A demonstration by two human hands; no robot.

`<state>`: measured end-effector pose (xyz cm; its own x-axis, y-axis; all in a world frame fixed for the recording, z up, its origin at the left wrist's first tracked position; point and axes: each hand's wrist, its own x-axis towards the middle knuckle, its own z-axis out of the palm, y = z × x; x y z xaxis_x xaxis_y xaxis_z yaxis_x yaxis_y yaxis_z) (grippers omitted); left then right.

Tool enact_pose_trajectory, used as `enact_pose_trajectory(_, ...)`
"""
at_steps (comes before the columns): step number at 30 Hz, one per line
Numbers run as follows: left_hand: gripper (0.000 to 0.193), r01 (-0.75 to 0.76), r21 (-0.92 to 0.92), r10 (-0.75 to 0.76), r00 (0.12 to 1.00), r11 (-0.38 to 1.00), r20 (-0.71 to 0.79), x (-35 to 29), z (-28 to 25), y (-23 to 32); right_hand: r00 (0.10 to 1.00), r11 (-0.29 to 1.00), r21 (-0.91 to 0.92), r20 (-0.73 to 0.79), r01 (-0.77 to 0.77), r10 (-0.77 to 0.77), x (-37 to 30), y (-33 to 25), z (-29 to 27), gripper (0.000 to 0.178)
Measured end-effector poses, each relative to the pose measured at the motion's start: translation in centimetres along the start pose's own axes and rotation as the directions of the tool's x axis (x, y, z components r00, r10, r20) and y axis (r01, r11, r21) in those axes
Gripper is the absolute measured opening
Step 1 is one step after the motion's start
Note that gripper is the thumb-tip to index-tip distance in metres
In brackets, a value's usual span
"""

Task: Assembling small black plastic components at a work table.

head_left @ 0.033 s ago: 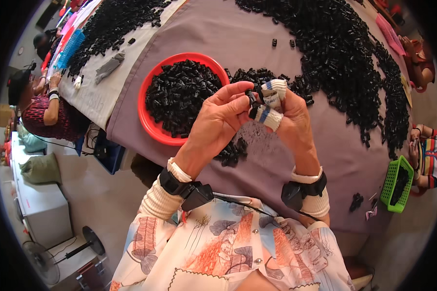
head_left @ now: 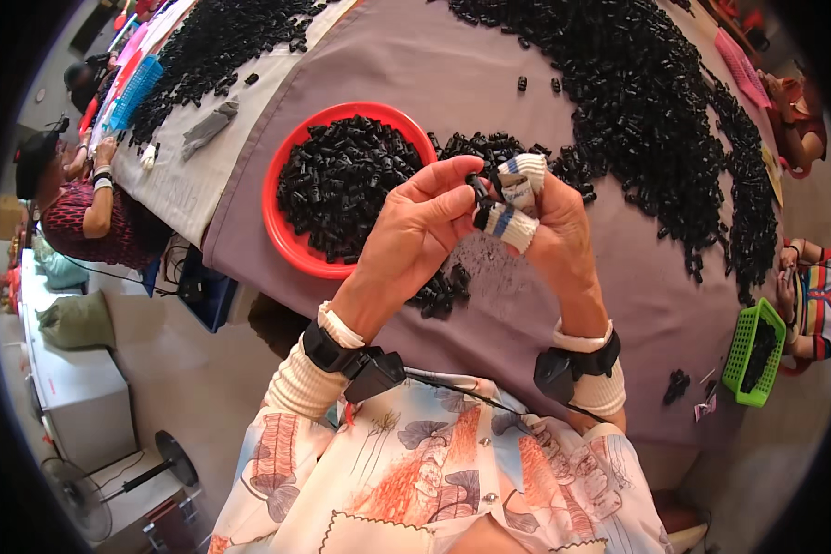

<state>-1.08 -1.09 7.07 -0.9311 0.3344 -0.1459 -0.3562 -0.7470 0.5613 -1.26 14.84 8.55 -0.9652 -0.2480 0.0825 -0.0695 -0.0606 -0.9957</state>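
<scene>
My left hand [head_left: 406, 231] pinches a small black plastic part [head_left: 476, 188] between thumb and fingertips, over the table in front of me. My right hand [head_left: 563, 226] is closed and meets it from the other side. White knitted finger covers [head_left: 511, 227] with blue stripes sit on its thumb and fingers. What the right fingertips grip is too small and hidden to make out. Left of the hands stands a red basin [head_left: 277, 222] full of similar black parts [head_left: 346, 175]. A loose pile of black parts [head_left: 441, 291] lies below my left hand.
A large heap of black parts [head_left: 637, 111] spreads over the mauve tablecloth [head_left: 388, 65]. At the right edge stands a green basket [head_left: 755, 355]. Co-workers sit at left [head_left: 92, 217] and right [head_left: 808, 300]. A grey cloth [head_left: 210, 127] lies on the neighbouring table. A fan [head_left: 78, 499] stands lower left.
</scene>
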Motion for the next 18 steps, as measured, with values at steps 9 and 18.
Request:
enact_pose_trajectory(9,0.026,0.023,-0.011,-0.022,0.995,1.000,0.102,-0.7,0.2,1.1,0.991,0.992,-0.102,0.100,-0.073,0.083,0.2,-1.0,-0.3,0.026)
enact_pose_trajectory(18,0.028,0.033,0.010,-0.034,0.986,0.999,0.160,-0.4,-0.3,1.1,0.971,0.982,-0.052,0.152,-0.181,0.187,0.3,-1.2,-0.5,0.029)
